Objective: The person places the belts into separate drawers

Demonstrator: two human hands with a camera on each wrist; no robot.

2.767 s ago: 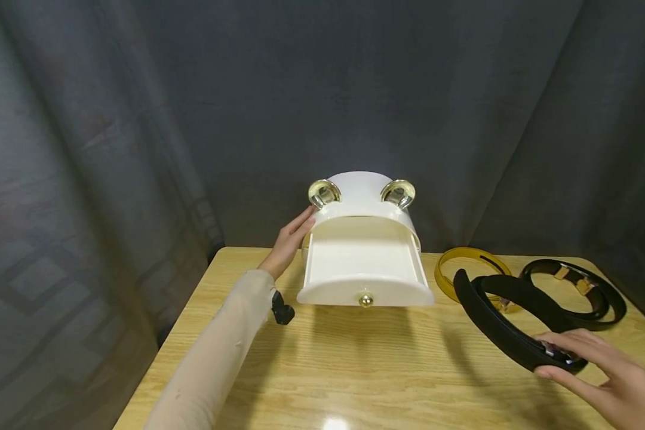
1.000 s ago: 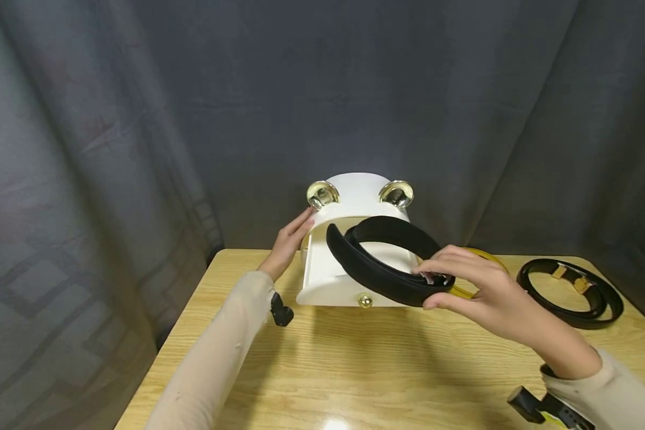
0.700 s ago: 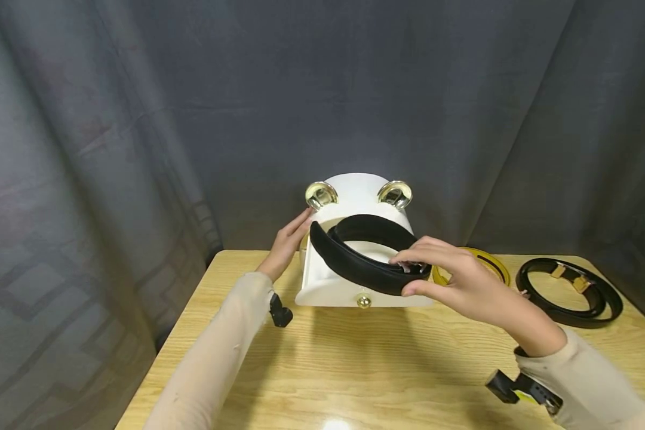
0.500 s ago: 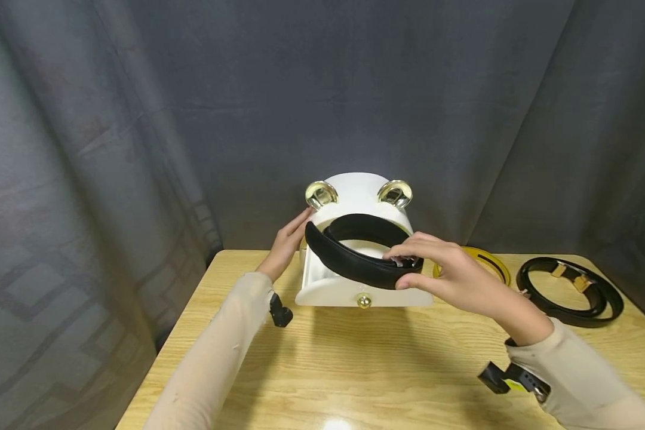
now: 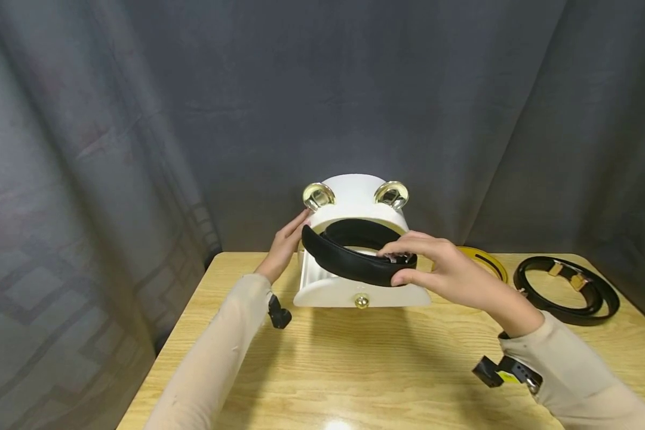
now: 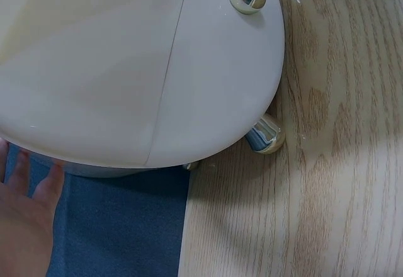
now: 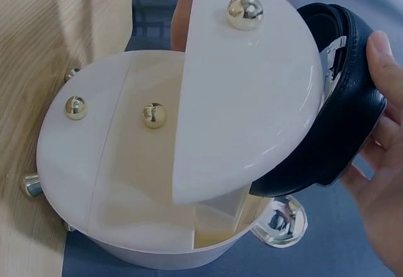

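Observation:
In the head view, a white rounded storage box (image 5: 355, 197) with two gold ear-shaped pieces stands on the table, its upper drawer (image 5: 328, 295) pulled out. Along the box's left side lies my left hand (image 5: 282, 249), fingers straight and touching the wall; its fingertips also show in the left wrist view. My right hand (image 5: 446, 272) pinches a coiled black belt (image 5: 349, 261) between thumb and fingers near its silver buckle. The belt is over the drawer, tilted, its tip to the left. In the right wrist view the drawer front (image 7: 252, 94) partly hides the belt (image 7: 346, 113).
Right of the box lies a coiled yellow belt (image 5: 466, 252), partly behind the right hand. Farther right is a coiled dark belt (image 5: 577, 318) with gold fittings. Gold knobs (image 7: 153, 115) stick out from the box's front. A dark curtain (image 5: 435, 107) hangs behind the wooden table (image 5: 355, 370).
My right hand has carried the black belt leftward from the table's right side to above the drawer, then slightly lower. The left hand stays against the box.

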